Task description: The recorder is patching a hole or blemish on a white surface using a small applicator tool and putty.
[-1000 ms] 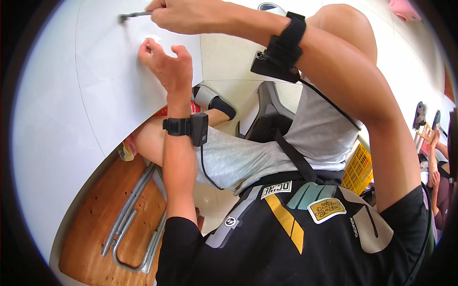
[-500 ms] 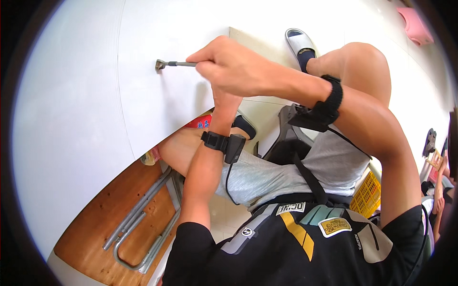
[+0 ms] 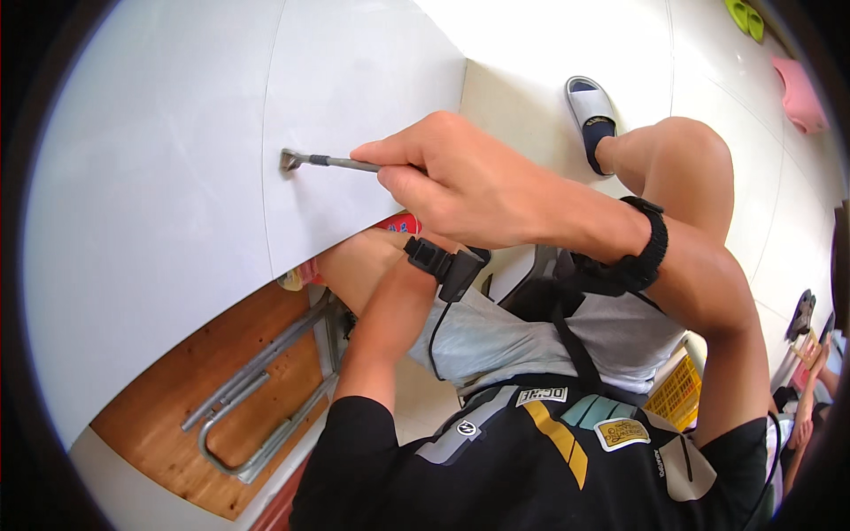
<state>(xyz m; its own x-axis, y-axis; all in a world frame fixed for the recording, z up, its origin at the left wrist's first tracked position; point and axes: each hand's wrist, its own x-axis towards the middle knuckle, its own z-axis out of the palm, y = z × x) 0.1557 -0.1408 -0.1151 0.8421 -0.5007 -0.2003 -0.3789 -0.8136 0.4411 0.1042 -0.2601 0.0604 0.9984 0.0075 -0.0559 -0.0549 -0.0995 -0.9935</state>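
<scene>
My right hand (image 3: 478, 181) is closed round the handle of a slim grey tool (image 3: 330, 161). A short, metallic-looking head sits crosswise at the tool's far end, like that of a razor or small hammer; its exact kind is unclear. This head is over the white tabletop (image 3: 159, 195), close to a thin seam; whether it touches the surface cannot be told. My left forearm (image 3: 394, 310), with a black strap and box at the wrist, reaches up beneath my right hand. Behind the right hand and wrist my left hand is hidden, so its fingers do not show.
The table's curved edge runs near my knees. Below it are a brown wooden panel (image 3: 226, 389) and folded grey metal legs (image 3: 257, 442). A red package (image 3: 400, 221) shows beside my leg. A yellow crate (image 3: 676, 394) stands at right. Another person's arm (image 3: 806, 411) appears at far right.
The tabletop has shifted within the view, and the tool's head is now nearer the seam. My right hand is lower in the picture, and the left hand, partly visible before, is now covered.
</scene>
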